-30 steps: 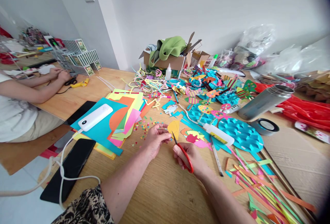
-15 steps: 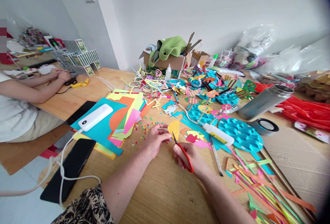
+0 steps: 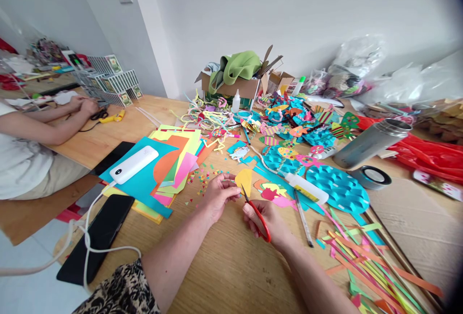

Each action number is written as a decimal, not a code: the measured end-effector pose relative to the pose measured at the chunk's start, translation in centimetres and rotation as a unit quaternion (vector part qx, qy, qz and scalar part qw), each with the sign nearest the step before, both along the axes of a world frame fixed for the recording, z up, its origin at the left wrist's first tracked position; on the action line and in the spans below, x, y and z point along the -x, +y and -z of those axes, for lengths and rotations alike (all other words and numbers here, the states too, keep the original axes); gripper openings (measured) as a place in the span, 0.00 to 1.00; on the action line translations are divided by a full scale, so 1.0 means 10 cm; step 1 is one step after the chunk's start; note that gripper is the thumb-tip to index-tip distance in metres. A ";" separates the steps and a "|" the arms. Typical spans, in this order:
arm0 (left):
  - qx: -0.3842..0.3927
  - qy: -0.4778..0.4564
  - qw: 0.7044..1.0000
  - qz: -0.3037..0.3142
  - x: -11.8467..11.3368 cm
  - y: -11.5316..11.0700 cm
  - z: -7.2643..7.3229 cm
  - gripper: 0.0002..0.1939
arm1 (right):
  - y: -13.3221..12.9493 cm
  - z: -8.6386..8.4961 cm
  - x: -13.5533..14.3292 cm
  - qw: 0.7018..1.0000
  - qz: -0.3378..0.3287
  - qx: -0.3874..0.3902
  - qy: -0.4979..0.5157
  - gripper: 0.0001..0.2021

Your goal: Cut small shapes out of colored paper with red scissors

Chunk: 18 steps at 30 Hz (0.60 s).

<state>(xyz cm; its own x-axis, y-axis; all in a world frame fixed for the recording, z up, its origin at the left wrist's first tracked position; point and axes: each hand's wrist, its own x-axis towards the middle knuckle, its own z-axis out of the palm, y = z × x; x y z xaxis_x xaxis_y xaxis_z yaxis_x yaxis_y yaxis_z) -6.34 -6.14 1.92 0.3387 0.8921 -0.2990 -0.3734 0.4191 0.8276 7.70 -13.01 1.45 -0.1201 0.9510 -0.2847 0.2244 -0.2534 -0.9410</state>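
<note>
Near the middle of the table, my left hand [image 3: 220, 196] pinches the lower left edge of a small yellow paper piece [image 3: 244, 180]. Red-handled scissors [image 3: 261, 221] are in my right hand [image 3: 265, 222], their blades at the lower edge of the yellow paper. Just right of the paper lie cut fish shapes in red [image 3: 269, 194], yellow and pink. Tiny coloured scraps [image 3: 202, 178] are scattered left of my left hand.
Coloured sheets [image 3: 181, 159] with a white power bank [image 3: 134, 164] lie left; a black phone [image 3: 96, 239] is nearer. Right are a glue bottle [image 3: 307, 188], pen [image 3: 304, 217], steel flask [image 3: 372, 143] and paper strips [image 3: 372, 256]. Another person's arms [image 3: 54, 121] rest far left.
</note>
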 end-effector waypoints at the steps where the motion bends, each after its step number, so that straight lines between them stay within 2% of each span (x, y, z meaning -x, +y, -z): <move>1: -0.001 0.001 1.000 0.001 0.00 0.00 0.00 0.24 | 0.00 0.00 0.00 1.000 -0.001 0.000 0.000 0.28; 4: -0.004 0.014 1.000 -0.002 -0.01 0.01 0.00 0.22 | 0.00 -0.01 0.00 1.000 -0.002 0.002 -0.004 0.28; 9: -0.022 0.041 0.998 -0.043 -0.01 0.02 -0.03 0.20 | 0.00 -0.03 0.01 1.000 -0.019 0.013 0.002 0.28; 18: -0.025 0.028 0.998 -0.041 0.00 0.01 -0.06 0.18 | 0.00 -0.03 0.01 0.999 -0.028 0.012 0.017 0.28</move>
